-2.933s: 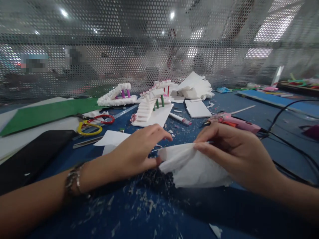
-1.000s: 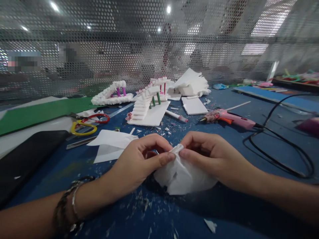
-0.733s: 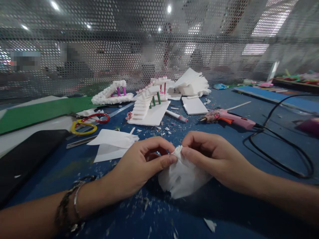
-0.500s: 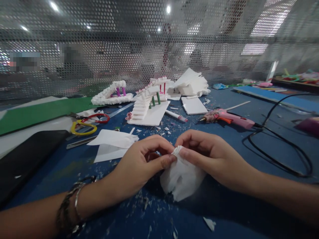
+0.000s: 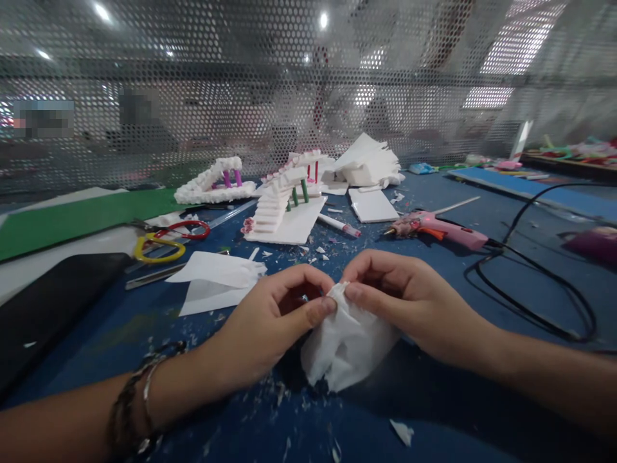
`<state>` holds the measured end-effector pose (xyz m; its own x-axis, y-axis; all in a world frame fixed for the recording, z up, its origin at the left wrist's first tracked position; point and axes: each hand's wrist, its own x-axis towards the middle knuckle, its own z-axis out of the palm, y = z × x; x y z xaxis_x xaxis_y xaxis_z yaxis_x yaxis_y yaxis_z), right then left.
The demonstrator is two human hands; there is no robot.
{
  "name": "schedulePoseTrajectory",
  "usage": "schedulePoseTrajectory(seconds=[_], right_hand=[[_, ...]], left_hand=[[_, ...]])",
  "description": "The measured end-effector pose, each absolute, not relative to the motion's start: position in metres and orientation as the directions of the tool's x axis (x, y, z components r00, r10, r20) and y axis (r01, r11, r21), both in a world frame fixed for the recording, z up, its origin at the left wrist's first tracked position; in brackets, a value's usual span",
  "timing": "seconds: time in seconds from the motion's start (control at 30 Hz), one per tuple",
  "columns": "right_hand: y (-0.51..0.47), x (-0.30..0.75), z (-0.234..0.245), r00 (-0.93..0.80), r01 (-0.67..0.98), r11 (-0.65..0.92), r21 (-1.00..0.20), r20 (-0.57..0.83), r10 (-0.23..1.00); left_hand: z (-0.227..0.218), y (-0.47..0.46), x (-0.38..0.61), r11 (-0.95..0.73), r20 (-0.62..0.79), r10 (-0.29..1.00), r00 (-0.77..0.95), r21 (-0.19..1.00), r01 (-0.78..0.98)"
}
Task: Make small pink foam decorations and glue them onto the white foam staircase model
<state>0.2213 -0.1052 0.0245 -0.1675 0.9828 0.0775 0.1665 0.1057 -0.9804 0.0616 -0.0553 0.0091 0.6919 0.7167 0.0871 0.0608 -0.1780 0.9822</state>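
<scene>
A piece of thin, crumpled white tissue paper (image 5: 349, 344) hangs just above the blue table, its top edge gathered in small folds. My left hand (image 5: 284, 315) pinches that edge between thumb and fingers from the left. Close beside it, my right hand (image 5: 405, 296) is closed on the same edge, with the thumb in front. Below the pinch the paper fans out, its lower rim uneven. Left of my left hand lie cut white paper pieces (image 5: 212, 283). A pink hot glue gun (image 5: 438, 229) rests beyond my right hand.
Small white stair models (image 5: 284, 206) stand at the back near a perforated metal screen (image 5: 270, 83). Scissors (image 5: 159, 247), a cutter knife (image 5: 154, 276) and a black phone-like slab (image 5: 62, 302) lie left. The glue gun's cable (image 5: 525, 308) loops at right. Paper scraps dot the table.
The tissue paper has spread slightly wider toward the left at its lower part. Both hands keep their pinch on its top edge, and the view has shifted slightly.
</scene>
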Motion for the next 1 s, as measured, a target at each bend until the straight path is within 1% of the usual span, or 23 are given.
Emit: schedulePoseTrajectory(seconds=[0.17, 0.37, 0.47, 0.57, 0.7, 0.87, 1.0], right_hand=[[-0.1056, 0.2206, 0.0243, -0.211, 0.209, 0.124, -0.970, 0.079, 0.974], [-0.1066, 0.2206, 0.0233, -0.204, 0.266, 0.165, -0.950, 0.112, 0.972], [-0.1084, 0.2207, 0.0229, -0.197, 0.316, 0.231, -0.920, 0.175, 0.965], [-0.1093, 0.2200, 0.0222, -0.189, 0.400, 0.333, -0.854, 0.279, 0.942], [-0.1103, 0.2191, 0.0210, -0.194, 0.533, 0.436, -0.725, 0.396, 0.897], [-0.1124, 0.2199, 0.0193, -0.216, 0.633, 0.485, -0.604, 0.464, 0.859], [-0.1129, 0.2201, 0.0186, -0.213, 0.653, 0.495, -0.573, 0.488, 0.846]], left_hand=[[0.0105, -0.0571, 0.0621, -0.135, 0.131, 0.745, 0.654, 0.990, -0.045], [0.0104, -0.0557, 0.0619, -0.120, 0.085, 0.752, 0.654, 0.993, 0.009], [0.0111, -0.0560, 0.0623, -0.147, 0.096, 0.774, 0.626, 0.989, 0.031], [0.0116, -0.0571, 0.0630, -0.195, 0.128, 0.791, 0.599, 0.979, 0.049], [0.0117, -0.0591, 0.0631, -0.247, 0.182, 0.794, 0.580, 0.968, 0.034], [0.0109, -0.0614, 0.0616, -0.274, 0.221, 0.778, 0.588, 0.962, 0.001], [0.0097, -0.0635, 0.0605, -0.306, 0.248, 0.765, 0.594, 0.952, -0.004]])
